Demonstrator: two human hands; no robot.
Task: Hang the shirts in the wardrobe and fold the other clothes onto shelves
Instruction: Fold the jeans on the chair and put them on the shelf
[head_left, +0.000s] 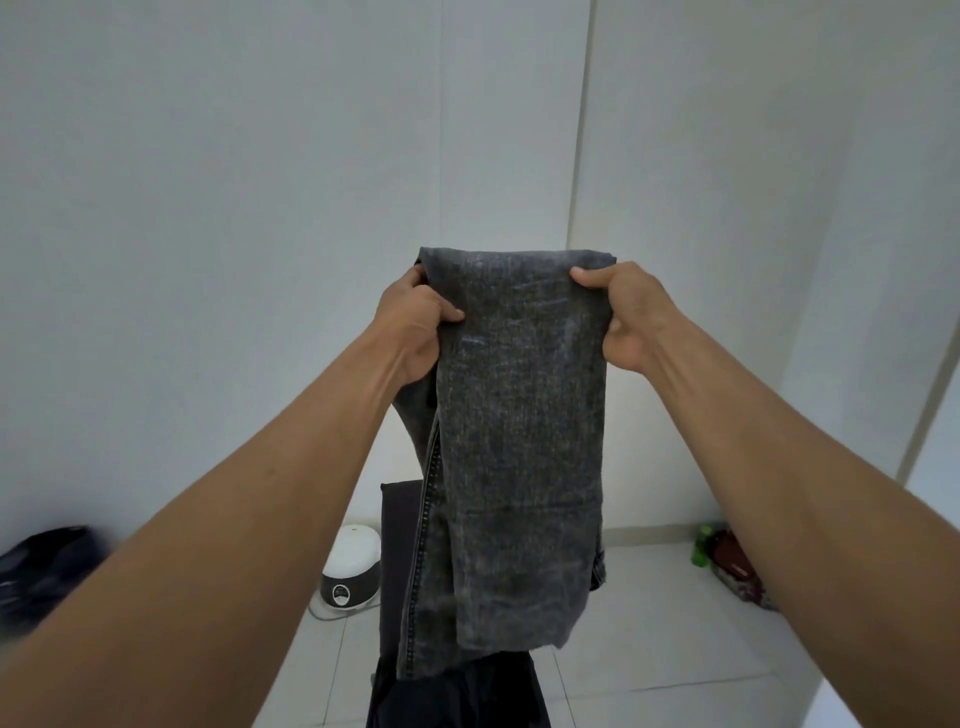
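Note:
A pair of dark grey washed jeans hangs folded over in front of me, held up at chest height. My left hand grips the left side of the top fold, thumb on the front. At the right side of the same fold, my right hand pinches the denim with its thumb on top. The hem and waistband hang down to the lower middle of the view. Below them lies more dark clothing, partly hidden by the jeans.
White walls fill the background, with a corner seam at the right. On the tiled floor sit a white rice cooker, a green bottle with a patterned bag, and a dark blurred bundle at far left.

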